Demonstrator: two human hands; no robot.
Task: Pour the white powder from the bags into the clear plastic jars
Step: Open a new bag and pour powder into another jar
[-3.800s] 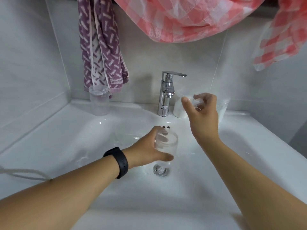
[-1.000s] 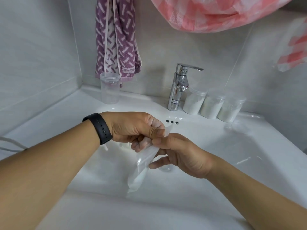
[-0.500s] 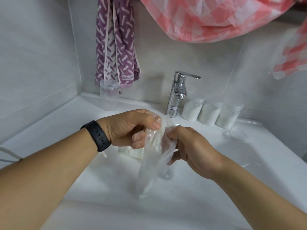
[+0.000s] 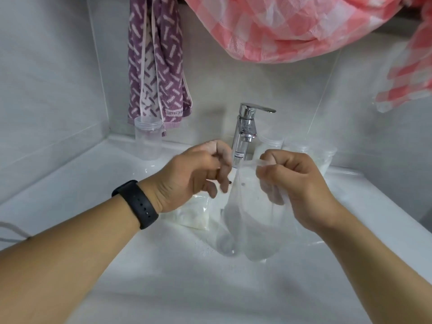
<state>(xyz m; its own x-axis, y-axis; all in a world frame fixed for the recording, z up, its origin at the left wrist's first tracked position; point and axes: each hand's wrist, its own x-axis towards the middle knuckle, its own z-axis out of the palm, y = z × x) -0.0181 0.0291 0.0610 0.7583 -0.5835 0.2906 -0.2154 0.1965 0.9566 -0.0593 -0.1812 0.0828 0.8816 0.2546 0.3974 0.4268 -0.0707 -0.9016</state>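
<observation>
Bag [image 4: 247, 220] first: a clear plastic one hangs over the sink [image 4: 350, 218] between my two grips, its mouth pinched on each side — left hand [image 4: 198, 174] on the near-left edge, right hand [image 4: 294, 183] clenched on the right edge, as if to spread the opening. I judge it is held above the basin so that any spill lands there. Its lower part looks nearly empty, though blur makes that uncertain. A second bag of white powder [image 4: 191, 213] lies under my left wrist. One empty jar [image 4: 148, 139] stands back left; filled jars [image 4: 271, 146] sit half hidden behind the tap [image 4: 244, 134]. The tap's small label and the purple towel's [image 4: 156, 66] woven lettering are too blurred to read.
</observation>
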